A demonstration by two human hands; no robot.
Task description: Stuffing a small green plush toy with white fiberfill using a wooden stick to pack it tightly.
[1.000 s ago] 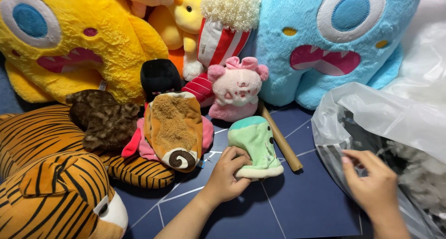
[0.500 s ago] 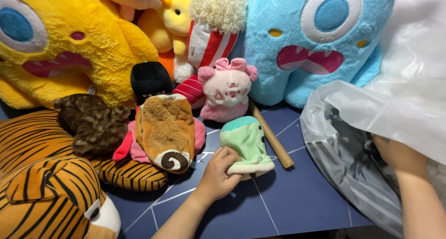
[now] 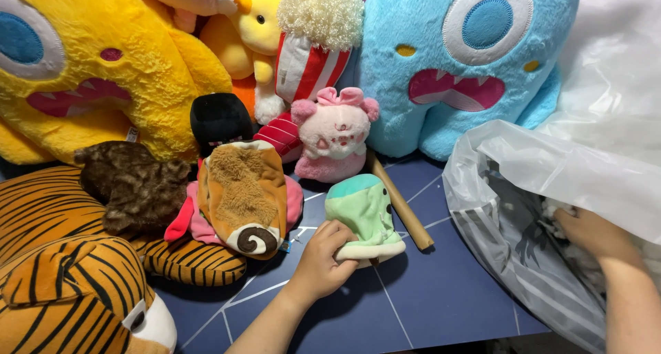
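Note:
My left hand (image 3: pixel 323 258) grips the lower edge of a small mint-green plush toy (image 3: pixel 365 213) that stands on the dark blue mat (image 3: pixel 441 306). My right hand (image 3: pixel 592 233) reaches inside a large clear plastic bag (image 3: pixel 551 182) at the right; its fingers are partly hidden among grey and white plush inside, so I cannot tell whether it holds anything. A wooden stick (image 3: pixel 403 206) lies just behind the green toy.
Plush toys crowd the back and left: a big yellow monster (image 3: pixel 89 72), a big blue monster (image 3: pixel 468 58), a popcorn plush (image 3: pixel 310 51), a pink pig (image 3: pixel 334 134), an orange-brown plush (image 3: pixel 244 192), a dark brown plush (image 3: pixel 134 185) and a tiger (image 3: pixel 62 285).
My right hand has moved from outside the bag's mouth into the bag. My left hand has stayed on the green toy.

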